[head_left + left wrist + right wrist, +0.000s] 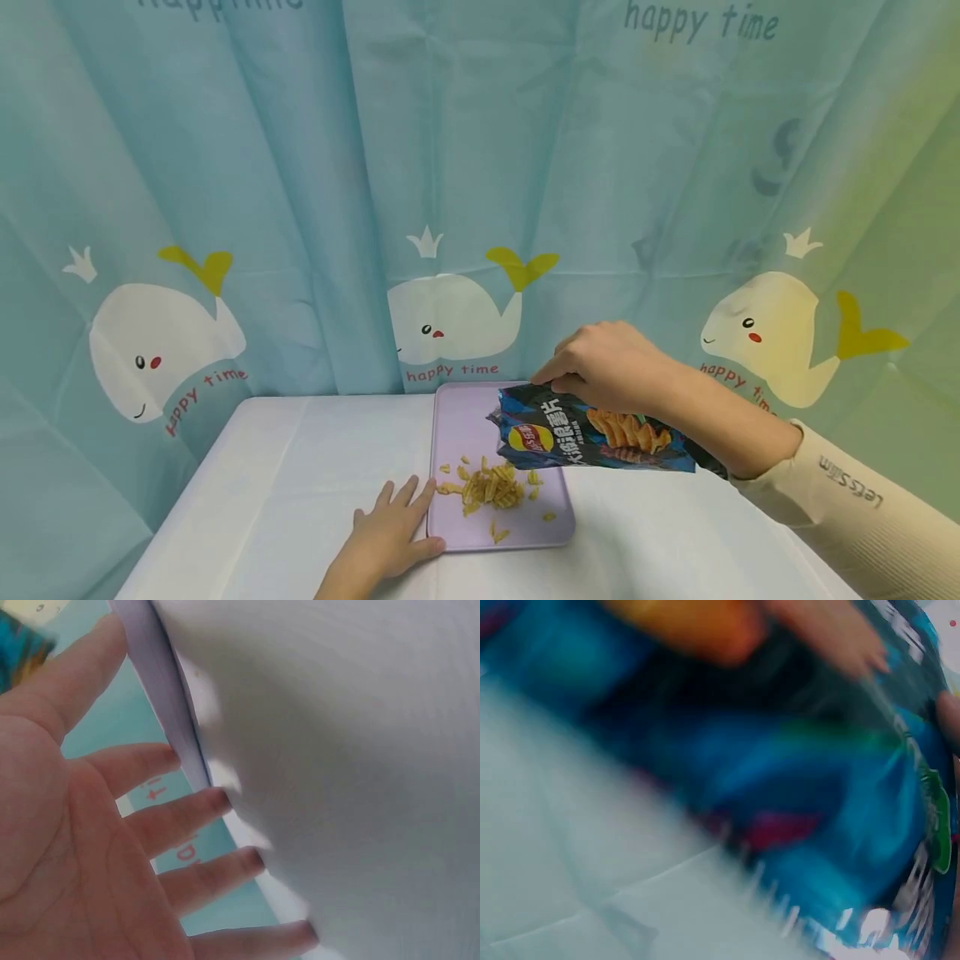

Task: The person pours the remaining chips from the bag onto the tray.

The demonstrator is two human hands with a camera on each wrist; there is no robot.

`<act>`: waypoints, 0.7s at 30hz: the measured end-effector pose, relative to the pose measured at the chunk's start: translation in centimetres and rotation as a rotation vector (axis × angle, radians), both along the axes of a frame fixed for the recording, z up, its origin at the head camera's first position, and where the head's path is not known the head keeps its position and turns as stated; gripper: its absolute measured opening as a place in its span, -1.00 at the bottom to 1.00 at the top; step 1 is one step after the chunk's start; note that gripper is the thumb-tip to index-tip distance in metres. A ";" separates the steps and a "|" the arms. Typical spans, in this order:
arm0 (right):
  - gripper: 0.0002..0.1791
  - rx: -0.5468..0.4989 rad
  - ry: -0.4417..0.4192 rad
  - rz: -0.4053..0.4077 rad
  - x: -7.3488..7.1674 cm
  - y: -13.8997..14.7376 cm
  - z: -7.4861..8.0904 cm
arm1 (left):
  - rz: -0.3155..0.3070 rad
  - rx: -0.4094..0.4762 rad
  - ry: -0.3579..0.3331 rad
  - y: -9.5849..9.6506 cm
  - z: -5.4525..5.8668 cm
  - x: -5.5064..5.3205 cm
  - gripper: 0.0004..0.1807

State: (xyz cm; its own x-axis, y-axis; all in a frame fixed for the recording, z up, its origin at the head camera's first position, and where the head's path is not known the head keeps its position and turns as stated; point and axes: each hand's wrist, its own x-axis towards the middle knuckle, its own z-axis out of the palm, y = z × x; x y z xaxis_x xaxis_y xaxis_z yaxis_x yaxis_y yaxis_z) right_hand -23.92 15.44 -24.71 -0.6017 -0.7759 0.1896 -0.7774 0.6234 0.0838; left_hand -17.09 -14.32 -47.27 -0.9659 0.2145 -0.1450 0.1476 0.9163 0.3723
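My right hand (611,364) grips a dark blue potato chip bag (573,437) by its upper edge, over the right part of a lilac tray (468,421). The bag lies sideways in the air, its left end above the tray. In the right wrist view the bag (817,817) is blurred and fills much of the frame. Wavy potato chips (491,486) lie heaped in the tray's near half, with loose pieces around them. My left hand (386,533) spreads its fingers on the table, thumb and index fingertip at the tray's left edge. The left wrist view shows straight fingers (202,817) along that edge.
The tray stands on a table with a white cloth (315,467). Close behind the table hangs a blue-green curtain (315,208) printed with white whales. My right forearm, in a beige sleeve (832,483), reaches in from the right.
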 end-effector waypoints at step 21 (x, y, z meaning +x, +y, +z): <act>-0.73 -0.017 0.042 0.012 0.6 0.0 0.0 | 0.000 -0.001 0.001 0.0 -0.3 0.0 -0.07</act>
